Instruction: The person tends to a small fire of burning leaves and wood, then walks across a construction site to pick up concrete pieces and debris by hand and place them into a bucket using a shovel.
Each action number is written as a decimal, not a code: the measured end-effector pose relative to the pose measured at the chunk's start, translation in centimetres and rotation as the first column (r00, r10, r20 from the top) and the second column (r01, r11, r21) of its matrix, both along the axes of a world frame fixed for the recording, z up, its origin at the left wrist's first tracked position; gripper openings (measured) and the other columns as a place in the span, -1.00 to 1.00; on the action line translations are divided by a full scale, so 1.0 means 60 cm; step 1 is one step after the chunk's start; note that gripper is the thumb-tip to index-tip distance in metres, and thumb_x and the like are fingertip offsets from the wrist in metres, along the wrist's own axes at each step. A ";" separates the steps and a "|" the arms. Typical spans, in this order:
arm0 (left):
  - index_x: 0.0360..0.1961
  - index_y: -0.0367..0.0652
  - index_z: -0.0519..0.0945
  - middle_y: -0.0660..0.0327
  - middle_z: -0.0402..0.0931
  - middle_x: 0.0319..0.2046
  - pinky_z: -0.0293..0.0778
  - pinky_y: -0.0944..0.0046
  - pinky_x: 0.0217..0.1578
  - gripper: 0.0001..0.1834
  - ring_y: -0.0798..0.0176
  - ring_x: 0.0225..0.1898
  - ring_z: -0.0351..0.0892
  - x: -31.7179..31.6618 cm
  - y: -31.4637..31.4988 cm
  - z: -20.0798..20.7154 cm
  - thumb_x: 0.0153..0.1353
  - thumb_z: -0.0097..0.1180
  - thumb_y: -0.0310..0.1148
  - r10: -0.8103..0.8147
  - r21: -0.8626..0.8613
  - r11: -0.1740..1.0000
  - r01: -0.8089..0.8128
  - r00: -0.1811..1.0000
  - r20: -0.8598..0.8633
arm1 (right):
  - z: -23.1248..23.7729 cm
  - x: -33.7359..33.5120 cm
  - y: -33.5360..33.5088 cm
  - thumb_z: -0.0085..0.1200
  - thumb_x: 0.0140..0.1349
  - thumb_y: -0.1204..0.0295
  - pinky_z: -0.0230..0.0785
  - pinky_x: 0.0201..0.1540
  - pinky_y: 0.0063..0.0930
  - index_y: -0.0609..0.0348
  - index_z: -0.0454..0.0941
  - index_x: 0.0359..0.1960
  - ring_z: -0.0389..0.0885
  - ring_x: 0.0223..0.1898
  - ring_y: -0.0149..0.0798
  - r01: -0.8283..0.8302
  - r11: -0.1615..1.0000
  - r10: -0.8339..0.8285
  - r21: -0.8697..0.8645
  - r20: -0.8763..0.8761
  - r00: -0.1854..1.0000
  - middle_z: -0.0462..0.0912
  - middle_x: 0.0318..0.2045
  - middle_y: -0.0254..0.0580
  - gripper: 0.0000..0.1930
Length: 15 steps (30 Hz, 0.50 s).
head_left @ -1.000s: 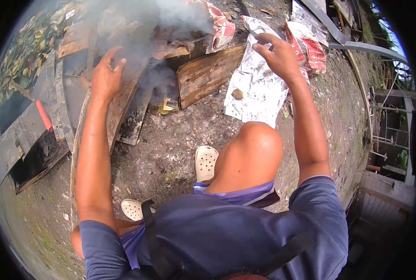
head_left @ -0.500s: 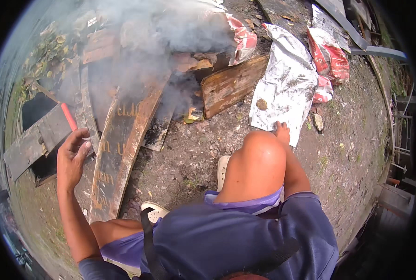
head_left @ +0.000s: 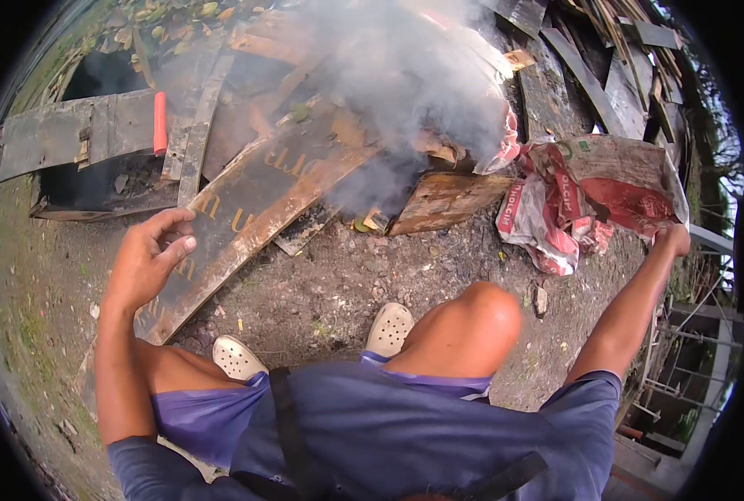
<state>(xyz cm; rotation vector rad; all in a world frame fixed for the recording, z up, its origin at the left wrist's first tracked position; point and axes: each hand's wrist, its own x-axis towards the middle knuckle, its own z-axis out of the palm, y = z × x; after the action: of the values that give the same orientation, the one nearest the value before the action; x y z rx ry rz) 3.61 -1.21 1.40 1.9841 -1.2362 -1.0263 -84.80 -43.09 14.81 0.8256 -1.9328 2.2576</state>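
My right hand (head_left: 673, 240), out to the right, is closed on the edge of a red and white paper sack (head_left: 631, 184). The dirty, crumpled sack is lifted and hangs open beside the smoke. My left hand (head_left: 151, 255) is held up over the left side with its fingers loosely curled and apart, nothing in them. Beyond it a red stick-like tube (head_left: 160, 123) shows in front of a dark board (head_left: 75, 129); I cannot tell whether it lies there or is in the air. A long lettered plank (head_left: 238, 217) slants away beneath my left hand.
Thick smoke (head_left: 414, 83) rises from the pile ahead and hides part of it. A short wooden board (head_left: 447, 200) leans at the pile's near edge. Metal strips and boards (head_left: 585, 79) lie at the far right, and a metal frame (head_left: 693, 359) stands at the right.
The red tube has left my left hand and is now farther off. My right hand has moved right and raised the sack, turning its red printed side into view. The view has shifted.
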 end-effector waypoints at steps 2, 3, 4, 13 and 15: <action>0.07 -0.30 0.53 0.19 0.60 -0.18 0.47 0.32 -0.05 -0.62 0.36 -0.14 0.54 -0.008 -0.003 0.019 0.20 0.18 -0.55 -0.022 0.015 1.000 0.021 0.997 0.075 | 0.023 0.119 -0.019 -0.02 0.05 0.58 0.59 -0.36 -0.19 0.43 0.56 -0.18 0.71 -0.34 -0.09 -0.103 0.979 0.153 0.176 -0.300 0.942 0.65 -0.32 0.04 -0.71; 0.07 -0.30 0.54 0.19 0.60 -0.19 0.47 0.32 -0.06 -0.62 0.35 -0.15 0.54 -0.006 -0.002 0.022 0.20 0.19 -0.55 -0.022 0.011 1.000 0.021 0.997 0.078 | 0.032 0.155 -0.026 -0.06 0.05 0.58 0.60 -0.34 -0.18 0.42 0.56 -0.18 0.71 -0.33 -0.09 -0.110 0.948 0.226 0.299 -0.386 0.895 0.65 -0.32 0.03 -0.71; 0.06 -0.30 0.54 0.18 0.60 -0.19 0.47 0.32 -0.06 -0.62 0.35 -0.15 0.53 -0.006 -0.009 0.019 0.19 0.19 -0.55 -0.044 -0.009 0.999 0.044 0.997 0.061 | 0.042 0.113 -0.031 -0.09 0.09 0.53 0.54 -0.46 -0.22 0.33 0.60 -0.21 0.71 -0.43 -0.11 -0.028 0.855 0.277 0.517 -0.412 0.868 0.66 -0.42 -0.04 -0.73; 0.05 -0.27 0.55 0.15 0.61 -0.24 0.48 0.28 -0.10 -0.60 0.30 -0.21 0.54 0.029 0.053 0.033 0.15 0.23 -0.51 -0.067 0.027 0.998 0.063 0.984 0.165 | -0.142 0.424 -0.020 0.03 0.21 0.42 0.14 -0.71 -0.46 0.14 0.60 -0.35 0.34 -0.73 -0.42 -0.069 -0.033 0.808 0.997 0.067 0.585 0.46 -0.65 -0.36 -0.88; 0.07 -0.27 0.55 0.13 0.62 -0.24 0.48 0.25 -0.10 -0.58 0.27 -0.20 0.55 0.040 0.066 0.025 0.14 0.23 -0.51 -0.108 0.005 0.994 0.109 0.981 0.160 | -0.161 0.462 -0.025 -0.03 0.20 0.43 0.21 -0.69 -0.36 0.20 0.57 -0.37 0.40 -0.73 -0.34 0.040 0.017 0.813 0.999 -0.037 0.581 0.49 -0.64 -0.27 -0.85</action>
<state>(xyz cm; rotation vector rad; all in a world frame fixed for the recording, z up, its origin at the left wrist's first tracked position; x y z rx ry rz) 6.03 2.76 2.88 2.0481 -1.4450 -0.9300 -57.09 -44.61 5.16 2.2049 -2.6802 -0.0601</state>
